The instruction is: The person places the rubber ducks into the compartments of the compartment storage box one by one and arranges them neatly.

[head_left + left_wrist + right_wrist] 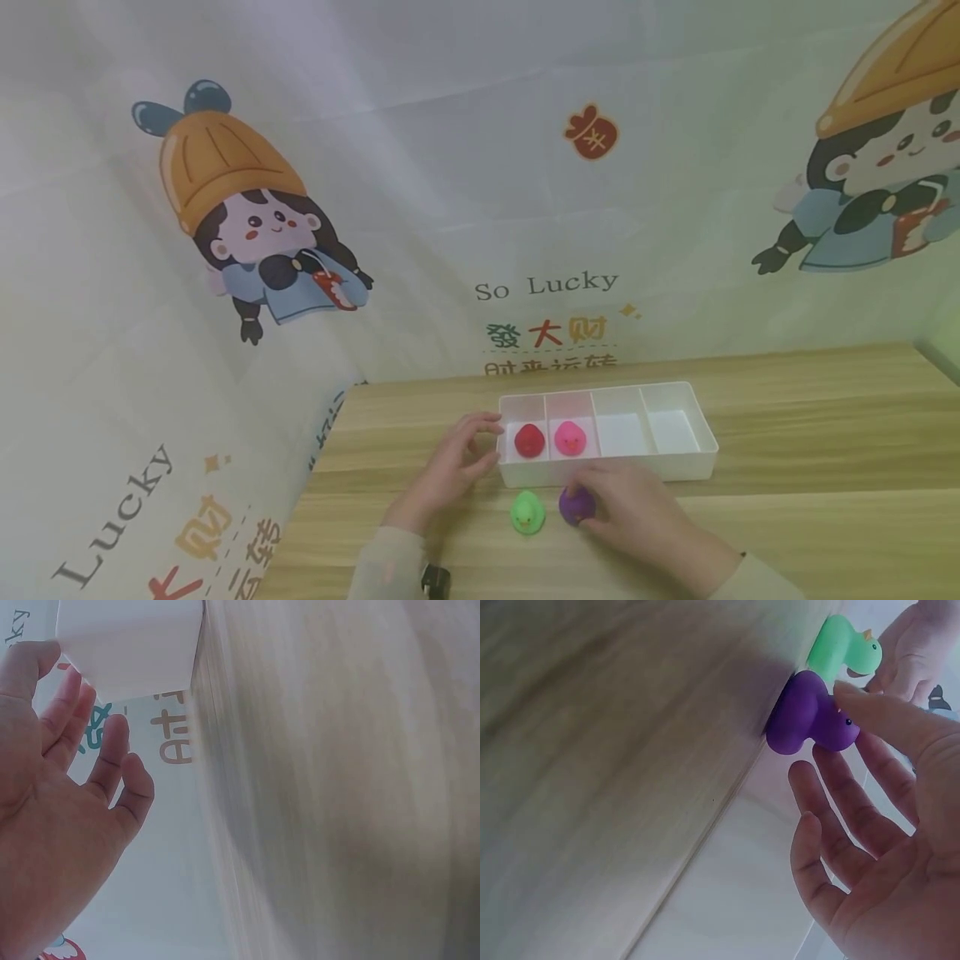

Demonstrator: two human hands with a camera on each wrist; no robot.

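Observation:
My right hand (628, 510) pinches a purple toy duck (576, 506) on the table before a white divided box (611, 470). In the right wrist view the thumb lies against the head of the purple duck (799, 712), fingers on its other side. A green toy duck (527, 512) sits just left of it. At the box's left end is my left hand (453, 467), its fingers loosely bent and the tips at the wall; the left wrist view shows this hand (64, 772) beside the white box (135, 649). A red duck (529, 441) and a pink duck (570, 438) occupy the two left compartments.
The wooden table (825, 433) extends to both sides of the box. Behind and to the left hangs a pale printed cloth (450, 167) with cartoon figures and lettering. The box's two right compartments show bare white floors.

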